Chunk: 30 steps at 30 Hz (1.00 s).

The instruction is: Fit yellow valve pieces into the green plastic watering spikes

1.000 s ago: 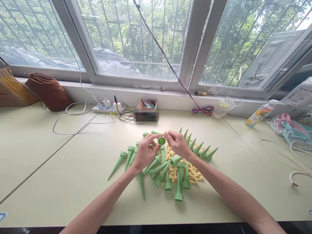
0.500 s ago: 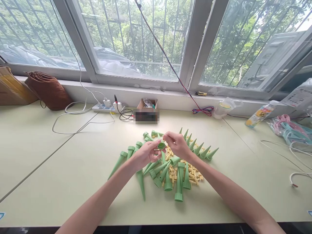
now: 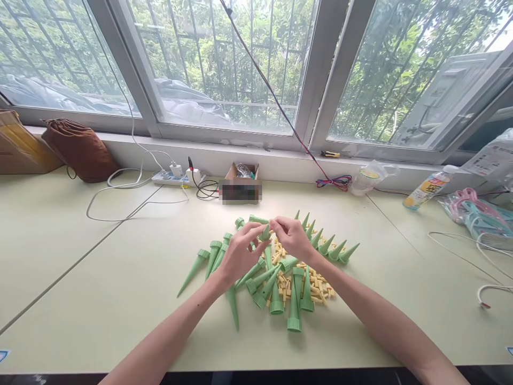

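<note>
My left hand (image 3: 245,250) grips a green plastic cone spike (image 3: 265,233) between thumb and fingers, its narrow part pointing up. Right beside it, my right hand (image 3: 289,235) is closed in a pinch near the spike's upper side; a small pale-yellow bit shows at the fingertips, mostly hidden. Below both hands lies a heap of yellow plastic connectors (image 3: 316,286). Several green spikes with ribbed caps (image 3: 294,299) lie on and around that heap. To the right, a row of green cones (image 3: 337,250) stands tip up and leaning.
On the pale table (image 3: 132,299) a power strip (image 3: 176,176) with cables and a small cardboard box (image 3: 240,184) stand at the back. A brown pouch (image 3: 80,149) is at the left. A plastic jug (image 3: 366,179), a bottle (image 3: 430,187) and bagged cables (image 3: 476,214) are at the right.
My left hand has turned over, so the spike's open round end no longer faces me and its narrow part now shows upward. My right hand has barely moved.
</note>
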{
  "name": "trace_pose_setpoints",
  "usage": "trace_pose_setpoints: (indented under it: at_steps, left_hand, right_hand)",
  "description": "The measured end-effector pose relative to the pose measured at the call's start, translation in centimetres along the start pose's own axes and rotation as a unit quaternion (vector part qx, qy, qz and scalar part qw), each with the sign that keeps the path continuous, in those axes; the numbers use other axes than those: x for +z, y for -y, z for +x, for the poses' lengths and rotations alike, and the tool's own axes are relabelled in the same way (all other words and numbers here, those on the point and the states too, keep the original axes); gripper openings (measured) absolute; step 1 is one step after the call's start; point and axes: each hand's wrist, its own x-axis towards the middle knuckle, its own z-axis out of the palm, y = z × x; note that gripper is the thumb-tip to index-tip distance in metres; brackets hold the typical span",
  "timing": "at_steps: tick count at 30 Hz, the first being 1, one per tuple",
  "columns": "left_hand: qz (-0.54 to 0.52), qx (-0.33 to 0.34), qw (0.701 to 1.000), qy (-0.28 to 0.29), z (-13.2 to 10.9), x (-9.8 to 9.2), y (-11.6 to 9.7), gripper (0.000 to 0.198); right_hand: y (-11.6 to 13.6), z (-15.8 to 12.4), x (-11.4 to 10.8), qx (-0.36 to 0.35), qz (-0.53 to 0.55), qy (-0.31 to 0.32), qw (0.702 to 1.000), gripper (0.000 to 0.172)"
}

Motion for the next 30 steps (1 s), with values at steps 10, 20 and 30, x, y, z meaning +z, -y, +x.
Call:
trace_pose_setpoints:
  at_steps: [10, 20, 30]
  left_hand:
    - [-0.121, -0.213, 0.968, 0.052, 0.6, -0.7, -0.8, 0.051]
    - [-0.417, -0.351, 0.813, 0.204, 0.9, -1.2, -1.5, 0.056]
    - [-0.221, -0.226, 0.941, 0.121, 0.7, -0.9, -1.5, 0.033]
  right_hand:
    - [0.0, 0.1, -0.5, 0.021, 0.047, -0.033, 0.998, 0.037]
    - [0.4, -0.4, -0.1, -0.05, 0.012, 0.004, 0.999, 0.032]
    - [0.2, -0.2, -0.1, -0.009, 0.026, 0.009, 1.0, 0.037]
